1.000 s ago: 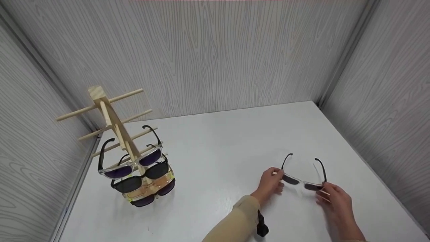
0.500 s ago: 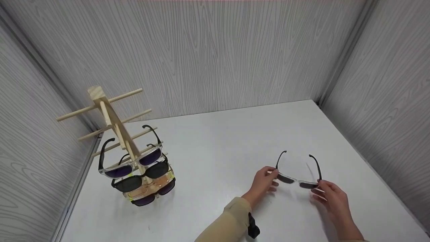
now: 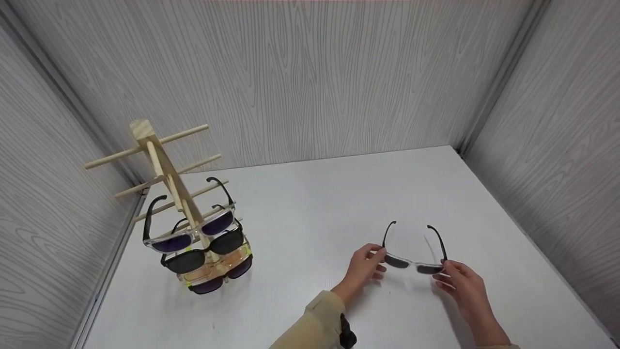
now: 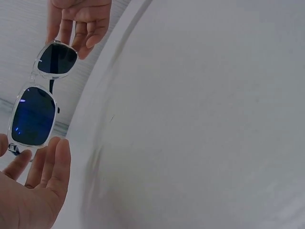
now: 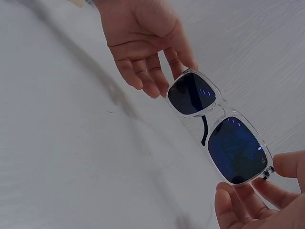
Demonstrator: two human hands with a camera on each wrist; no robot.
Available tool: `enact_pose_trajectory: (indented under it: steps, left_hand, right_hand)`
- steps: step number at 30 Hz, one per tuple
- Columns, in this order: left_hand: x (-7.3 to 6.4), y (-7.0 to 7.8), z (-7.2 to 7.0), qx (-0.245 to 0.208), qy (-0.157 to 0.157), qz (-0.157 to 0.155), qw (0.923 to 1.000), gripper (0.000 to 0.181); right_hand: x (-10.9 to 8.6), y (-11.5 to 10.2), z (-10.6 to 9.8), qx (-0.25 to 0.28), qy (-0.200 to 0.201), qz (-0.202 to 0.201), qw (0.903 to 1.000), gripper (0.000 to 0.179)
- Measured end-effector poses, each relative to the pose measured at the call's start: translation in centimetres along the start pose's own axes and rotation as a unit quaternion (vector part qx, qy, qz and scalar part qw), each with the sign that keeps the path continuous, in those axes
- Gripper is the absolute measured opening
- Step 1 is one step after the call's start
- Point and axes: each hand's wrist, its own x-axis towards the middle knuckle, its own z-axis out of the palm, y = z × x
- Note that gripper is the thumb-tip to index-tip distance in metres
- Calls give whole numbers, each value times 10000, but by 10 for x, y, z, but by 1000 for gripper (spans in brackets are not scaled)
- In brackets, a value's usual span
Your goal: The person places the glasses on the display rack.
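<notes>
Between both hands is a pair of sunglasses (image 3: 411, 263) with a clear frame, dark lenses and black temples, held above the table with the temples unfolded and pointing away. My left hand (image 3: 362, 269) pinches the left hinge corner between thumb and fingers. At the opposite corner my right hand (image 3: 465, 286) pinches the other hinge, its lower fingers spread loosely. The left wrist view shows the lenses (image 4: 33, 116) from the front, shining blue. In the right wrist view a black temple (image 5: 204, 131) shows below the bridge.
On the left stands a wooden display rack (image 3: 169, 169) with pegs sticking out to both sides. Several sunglasses (image 3: 208, 249) hang on its lower pegs; the upper pegs carry none. The white table (image 3: 300, 208) is enclosed by grey wood-grain walls (image 3: 290, 82).
Both hands have moved left across the table, carrying the sunglasses with them. The grip on the two hinge corners looks the same. The rack has stayed in place.
</notes>
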Motion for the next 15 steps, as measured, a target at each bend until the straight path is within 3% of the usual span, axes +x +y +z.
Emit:
enact_pose_trajectory:
  steps: [11,15]
  left_hand:
    - [-11,4,-23,70,-85,37,9999,28]
    - [-14,6,-29,50,-91,29,9999,30]
  right_hand:
    - [-1,2,17,-263,-215,-71,9994,53]
    - [-1,2,23,-173,-296,-84,9994,50]
